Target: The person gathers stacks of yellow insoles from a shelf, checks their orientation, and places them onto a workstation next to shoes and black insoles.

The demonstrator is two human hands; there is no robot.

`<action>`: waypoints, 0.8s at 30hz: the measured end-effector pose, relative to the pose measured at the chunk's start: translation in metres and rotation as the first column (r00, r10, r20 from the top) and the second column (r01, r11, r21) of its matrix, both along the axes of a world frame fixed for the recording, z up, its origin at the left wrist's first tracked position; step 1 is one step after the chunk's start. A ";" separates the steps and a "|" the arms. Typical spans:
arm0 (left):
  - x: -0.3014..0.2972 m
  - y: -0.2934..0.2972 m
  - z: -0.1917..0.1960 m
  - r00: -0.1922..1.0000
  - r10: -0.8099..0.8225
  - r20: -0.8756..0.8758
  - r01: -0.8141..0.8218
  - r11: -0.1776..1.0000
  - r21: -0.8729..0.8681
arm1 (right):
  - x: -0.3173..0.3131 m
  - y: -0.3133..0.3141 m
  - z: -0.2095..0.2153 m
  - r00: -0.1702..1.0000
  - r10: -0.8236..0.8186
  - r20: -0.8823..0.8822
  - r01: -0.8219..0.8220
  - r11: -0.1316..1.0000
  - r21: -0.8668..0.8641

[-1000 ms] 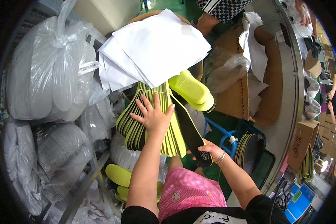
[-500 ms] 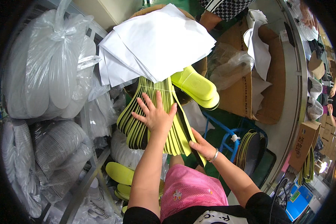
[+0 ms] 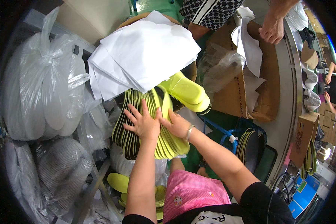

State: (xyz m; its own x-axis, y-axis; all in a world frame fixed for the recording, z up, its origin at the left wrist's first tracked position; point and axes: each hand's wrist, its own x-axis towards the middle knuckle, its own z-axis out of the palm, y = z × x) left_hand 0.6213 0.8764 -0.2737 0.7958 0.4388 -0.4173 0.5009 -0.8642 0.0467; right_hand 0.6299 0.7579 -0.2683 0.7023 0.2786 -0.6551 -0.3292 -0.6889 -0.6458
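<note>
A fanned row of yellow-green insoles (image 3: 164, 143) with dark undersides stands on edge in front of me. My left hand (image 3: 143, 125) lies on top of the row, fingers spread. At the row's right end my right hand (image 3: 177, 126), with a bracelet at the wrist, rests against the insoles. Its fingers point left and meet my left thumb; some fingertips are hidden. Beyond the row, white paper sheets (image 3: 145, 52) lie over a round carton. More yellow-green insoles (image 3: 188, 91) lie flat beside the sheets.
Plastic bags of pale insoles (image 3: 44, 86) fill the rack at left. An open cardboard box (image 3: 227, 95) with paper and film stands at far right, near another person's hand (image 3: 272, 30). A blue cart frame (image 3: 231, 134) holds dark insoles. Loose insoles (image 3: 117, 183) lie below.
My right hand has moved from the outer insole's lower end up and left to the row's top beside my left hand. Another person's hand has come closer at upper right.
</note>
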 end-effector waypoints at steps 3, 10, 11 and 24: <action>-0.007 0.003 -0.001 1.000 -0.024 -0.017 0.024 1.000 -0.016 | 0.026 -0.028 0.047 0.909 0.290 0.299 -0.198 0.933 -0.302; -0.006 -0.026 0.017 0.961 -0.196 0.195 0.201 0.980 -0.007 | 0.091 -0.113 -0.011 0.685 -0.261 -0.680 0.577 0.764 0.288; -0.006 -0.033 0.016 0.925 -0.300 0.231 0.323 0.944 -0.067 | 0.084 -0.115 -0.009 0.712 -0.282 -0.643 0.569 0.768 0.294; 0.001 -0.037 0.012 0.955 -0.295 0.018 0.293 0.940 -0.172 | -0.113 -0.196 0.038 0.826 -0.543 -0.154 0.553 0.724 0.413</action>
State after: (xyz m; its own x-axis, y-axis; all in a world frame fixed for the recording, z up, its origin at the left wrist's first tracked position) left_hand 0.6221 0.8390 -0.2612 0.8749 0.1074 -0.4722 0.2268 -0.9524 0.2037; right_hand 0.5171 0.5618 -0.2304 0.8076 0.0994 -0.5812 -0.5798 -0.0453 -0.8135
